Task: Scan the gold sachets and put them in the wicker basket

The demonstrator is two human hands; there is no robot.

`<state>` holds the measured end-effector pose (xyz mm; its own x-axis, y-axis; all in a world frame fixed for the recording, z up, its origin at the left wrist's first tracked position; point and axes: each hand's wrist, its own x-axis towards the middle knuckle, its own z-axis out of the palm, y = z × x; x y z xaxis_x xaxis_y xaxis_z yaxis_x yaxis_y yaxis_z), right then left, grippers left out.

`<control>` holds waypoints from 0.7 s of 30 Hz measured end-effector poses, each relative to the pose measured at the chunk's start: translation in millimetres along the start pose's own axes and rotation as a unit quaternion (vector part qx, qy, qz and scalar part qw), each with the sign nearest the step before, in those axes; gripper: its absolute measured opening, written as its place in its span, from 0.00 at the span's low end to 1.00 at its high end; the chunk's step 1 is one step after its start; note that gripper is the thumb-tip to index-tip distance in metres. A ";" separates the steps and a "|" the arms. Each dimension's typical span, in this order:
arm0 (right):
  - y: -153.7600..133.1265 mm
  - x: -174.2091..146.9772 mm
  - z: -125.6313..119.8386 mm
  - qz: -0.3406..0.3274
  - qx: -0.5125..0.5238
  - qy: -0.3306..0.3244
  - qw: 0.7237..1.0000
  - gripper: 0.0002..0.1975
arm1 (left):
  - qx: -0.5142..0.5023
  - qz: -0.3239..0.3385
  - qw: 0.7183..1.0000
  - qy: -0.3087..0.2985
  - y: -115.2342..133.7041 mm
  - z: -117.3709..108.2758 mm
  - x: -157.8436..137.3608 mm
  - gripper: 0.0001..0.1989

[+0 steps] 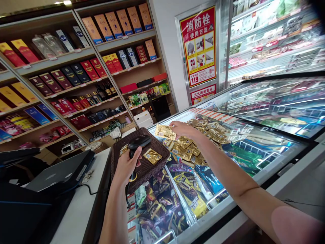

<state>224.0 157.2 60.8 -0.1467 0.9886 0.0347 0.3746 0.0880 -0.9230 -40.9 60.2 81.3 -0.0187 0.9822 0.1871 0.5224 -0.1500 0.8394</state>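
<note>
My left hand grips a black handheld barcode scanner by its handle, above a brown woven basket. In the basket lies a gold foil packet, and part of another gold packet shows behind the scanner. With closed fingertips, my right hand holds a gold packet near the basket's right rim. Beneath and beyond this hand, a heap of similar gold packets covers part of the freezer's glass top. My right fingertips are partly hidden.
The glass-topped freezer holds bagged goods and wire baskets. A white counter with a dark, laptop-like device stands at left. Shelves of boxed bottles line the back wall. A refrigerated display is at far right.
</note>
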 end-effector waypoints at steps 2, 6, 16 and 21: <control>0.8 0.0 -0.7 -0.002 -0.004 -0.007 1.000 0.09 | 0.005 -0.001 1.000 -0.005 2.4 0.8 -0.9 0.27; 2.0 0.2 -0.6 -0.005 -0.012 -0.013 1.000 0.08 | 0.014 -0.003 1.000 -0.011 6.0 2.2 -2.1 0.26; -3.6 -3.6 -0.2 -0.001 0.001 -0.013 1.000 0.08 | 0.023 0.008 0.999 -0.044 2.3 3.7 -4.1 0.26; -4.1 -4.3 0.2 0.003 -0.006 -0.009 1.000 0.09 | 0.018 0.003 0.998 -0.063 8.1 4.9 -6.9 0.26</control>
<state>223.0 152.5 64.3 -0.1617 0.9866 0.0223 0.3868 0.0842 -0.9183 -32.4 52.7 84.3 0.0905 0.9881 0.1242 0.5525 -0.1536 0.8192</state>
